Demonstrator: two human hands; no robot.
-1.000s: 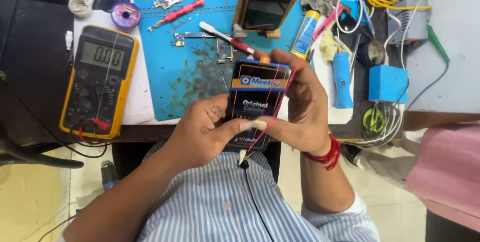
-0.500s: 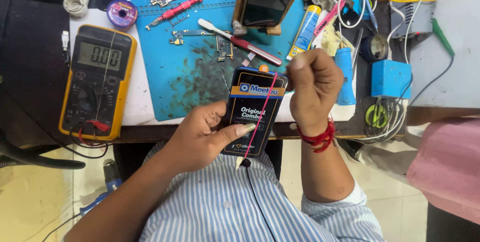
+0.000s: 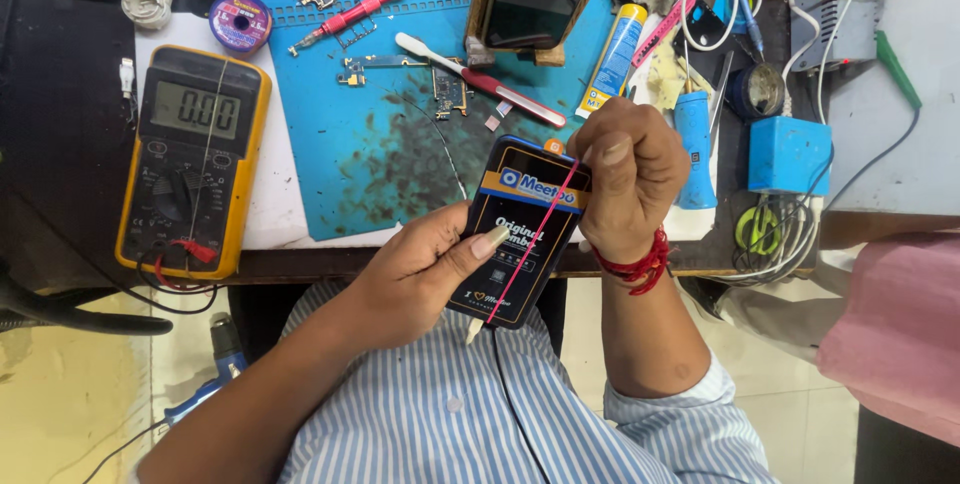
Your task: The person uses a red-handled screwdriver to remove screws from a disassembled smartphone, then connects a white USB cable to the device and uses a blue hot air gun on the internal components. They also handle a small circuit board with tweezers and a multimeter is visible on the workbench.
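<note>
The left hand [image 3: 420,269] cups a flat black box with an orange band [image 3: 520,234] from its left side, thumb laid across the face, holding it in the air just off the near edge of the workbench [image 3: 290,214], over the person's striped shirt. The right hand [image 3: 625,179] is closed in a pinch on a thin pink rubber band [image 3: 535,239] at the box's top right corner, drawing it taut along the box's length. The box looks light and stiff, best gripped by its long edges; the band is stretchy and likely to snap off a corner. Beyond lie a blue repair mat [image 3: 350,144] and, toward the left edge, a yellow multimeter [image 3: 190,159].
</note>
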